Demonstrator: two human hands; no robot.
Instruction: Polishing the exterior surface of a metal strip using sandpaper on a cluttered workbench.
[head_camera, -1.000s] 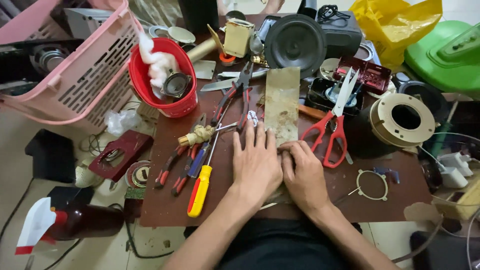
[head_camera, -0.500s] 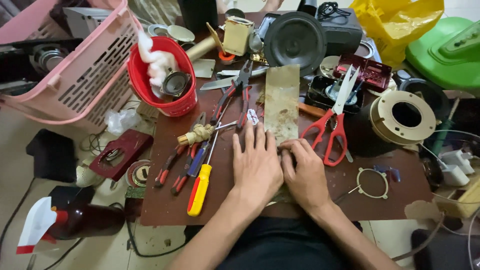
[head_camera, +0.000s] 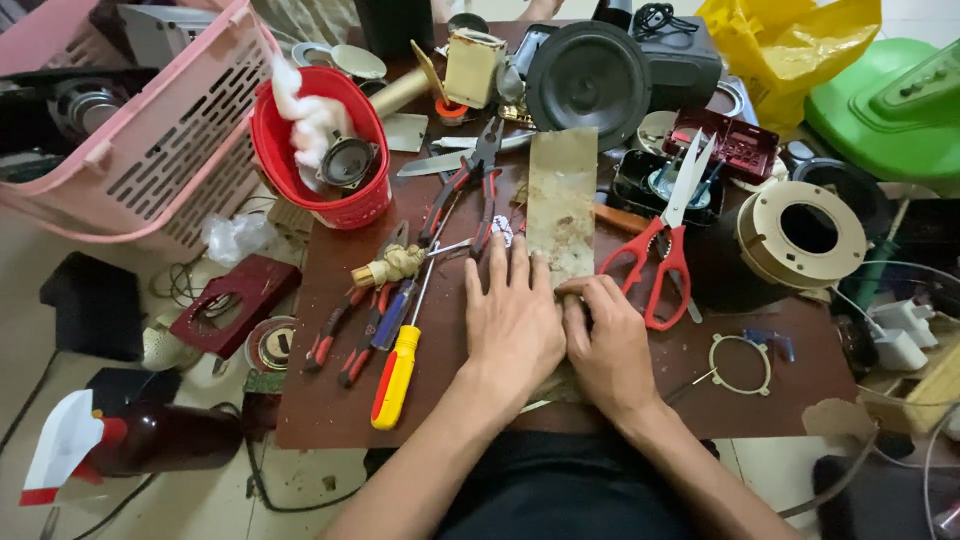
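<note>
On the cluttered brown table, near its front edge, nothing has shifted: left hand lies flat, ungrasping; right hand still pinches the worn metal strip.

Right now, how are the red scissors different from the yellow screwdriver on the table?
The red-handled scissors lie right of the right hand; the yellow-handled screwdriver lies left of the left hand. The scissors have two pale blades spread open, while the screwdriver has one thin metal shaft. The scissors' handles are loops; the screwdriver's handle is a thick straight grip. Both rest flat on the brown tabletop, untouched by either hand.
</note>
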